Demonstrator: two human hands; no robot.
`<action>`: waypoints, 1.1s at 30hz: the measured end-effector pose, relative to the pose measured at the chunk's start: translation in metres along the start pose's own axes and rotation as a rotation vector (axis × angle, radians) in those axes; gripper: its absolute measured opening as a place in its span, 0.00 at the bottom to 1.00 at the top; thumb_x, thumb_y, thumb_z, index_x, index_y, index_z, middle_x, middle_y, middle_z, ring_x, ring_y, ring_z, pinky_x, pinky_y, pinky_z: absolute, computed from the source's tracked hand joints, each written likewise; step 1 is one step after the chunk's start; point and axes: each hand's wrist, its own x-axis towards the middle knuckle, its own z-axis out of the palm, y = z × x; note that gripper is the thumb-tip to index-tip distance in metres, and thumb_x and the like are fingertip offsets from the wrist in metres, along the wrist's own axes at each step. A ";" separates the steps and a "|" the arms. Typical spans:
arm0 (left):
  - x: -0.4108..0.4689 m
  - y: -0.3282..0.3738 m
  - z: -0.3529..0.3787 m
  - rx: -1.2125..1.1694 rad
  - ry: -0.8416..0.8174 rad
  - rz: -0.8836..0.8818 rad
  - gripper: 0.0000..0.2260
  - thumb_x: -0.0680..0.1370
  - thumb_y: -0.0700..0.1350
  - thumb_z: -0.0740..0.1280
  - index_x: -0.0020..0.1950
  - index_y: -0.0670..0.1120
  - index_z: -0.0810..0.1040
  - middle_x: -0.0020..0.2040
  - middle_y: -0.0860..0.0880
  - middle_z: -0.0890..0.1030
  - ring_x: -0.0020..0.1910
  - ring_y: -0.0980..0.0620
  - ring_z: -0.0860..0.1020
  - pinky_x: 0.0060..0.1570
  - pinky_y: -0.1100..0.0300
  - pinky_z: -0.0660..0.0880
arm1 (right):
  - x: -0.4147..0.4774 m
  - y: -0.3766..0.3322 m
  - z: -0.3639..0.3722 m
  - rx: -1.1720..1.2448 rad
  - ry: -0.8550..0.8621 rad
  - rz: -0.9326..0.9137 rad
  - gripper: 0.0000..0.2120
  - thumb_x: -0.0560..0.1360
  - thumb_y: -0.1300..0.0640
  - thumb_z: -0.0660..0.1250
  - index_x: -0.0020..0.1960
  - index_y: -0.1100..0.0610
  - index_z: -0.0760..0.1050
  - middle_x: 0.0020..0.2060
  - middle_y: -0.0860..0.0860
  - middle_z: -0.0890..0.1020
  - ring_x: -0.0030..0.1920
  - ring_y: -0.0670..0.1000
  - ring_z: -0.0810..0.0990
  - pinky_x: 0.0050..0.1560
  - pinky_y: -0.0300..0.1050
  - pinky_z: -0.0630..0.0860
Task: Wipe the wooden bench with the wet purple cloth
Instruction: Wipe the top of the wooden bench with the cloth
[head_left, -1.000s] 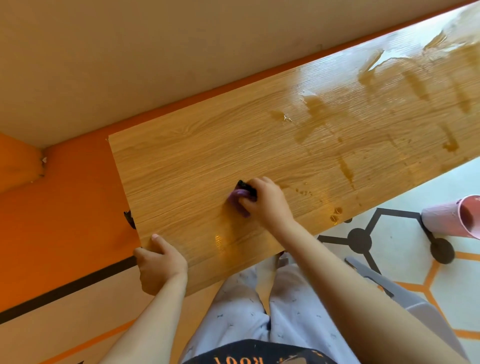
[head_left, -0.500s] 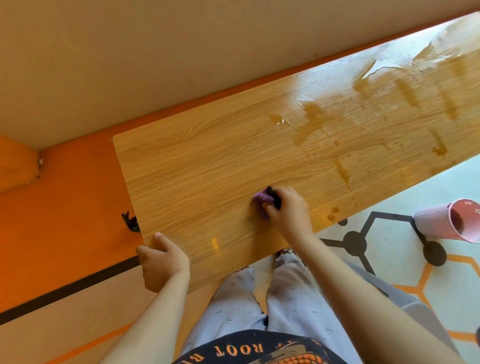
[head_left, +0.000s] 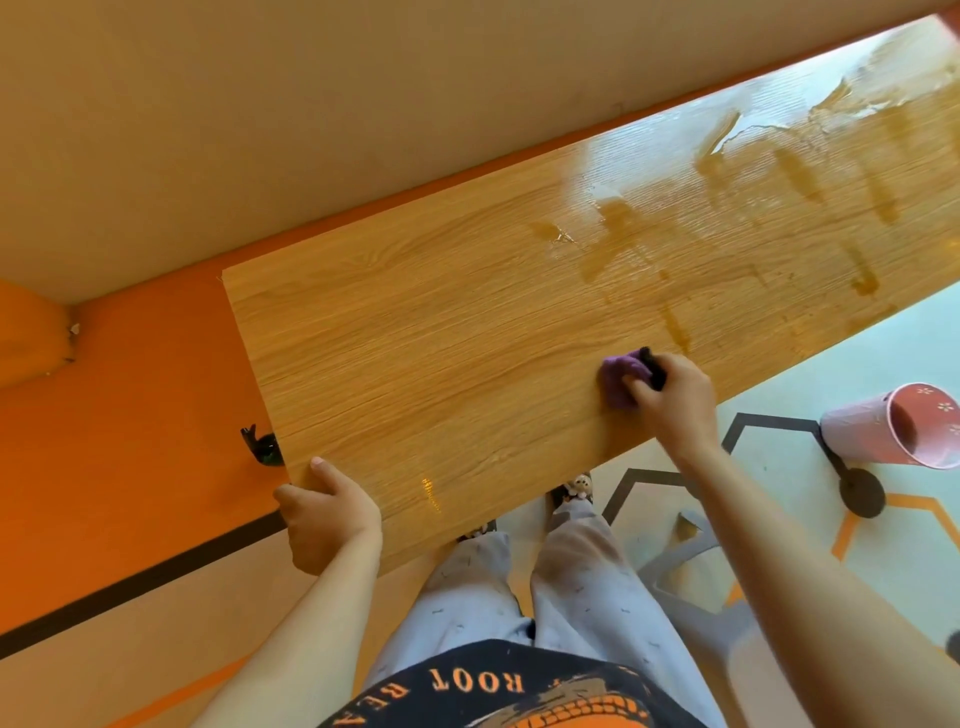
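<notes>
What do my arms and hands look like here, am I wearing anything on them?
The left forearm and right forearm are bare to the frame edge, with no sleeves showing. The left hand and right hand wear no gloves, and no watch, bracelet or ring is visible.

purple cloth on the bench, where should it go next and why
Probably slide the purple cloth a little along the wooden bench into the wet streak just beyond the right hand gripping it. Streaks and puddles cover that end, while the left hand grips the near corner.
</notes>
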 end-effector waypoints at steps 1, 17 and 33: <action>0.000 0.000 0.000 -0.002 0.000 0.002 0.24 0.81 0.61 0.49 0.57 0.41 0.68 0.53 0.38 0.79 0.44 0.35 0.79 0.38 0.48 0.69 | 0.002 0.007 -0.004 -0.006 0.015 0.033 0.08 0.74 0.56 0.68 0.49 0.59 0.79 0.43 0.56 0.80 0.42 0.52 0.74 0.41 0.43 0.65; -0.002 0.002 -0.001 0.006 0.013 0.001 0.23 0.82 0.59 0.50 0.59 0.40 0.68 0.55 0.37 0.78 0.46 0.35 0.79 0.37 0.50 0.67 | -0.093 -0.057 0.065 0.065 -0.358 -0.363 0.09 0.73 0.53 0.68 0.50 0.58 0.77 0.42 0.50 0.76 0.43 0.50 0.73 0.41 0.41 0.69; -0.001 -0.003 0.003 0.017 0.059 0.015 0.23 0.82 0.59 0.50 0.59 0.41 0.69 0.54 0.38 0.78 0.48 0.35 0.78 0.41 0.47 0.70 | -0.081 -0.028 0.044 0.118 -0.275 -0.264 0.07 0.72 0.57 0.69 0.48 0.58 0.77 0.40 0.48 0.74 0.41 0.50 0.73 0.40 0.41 0.67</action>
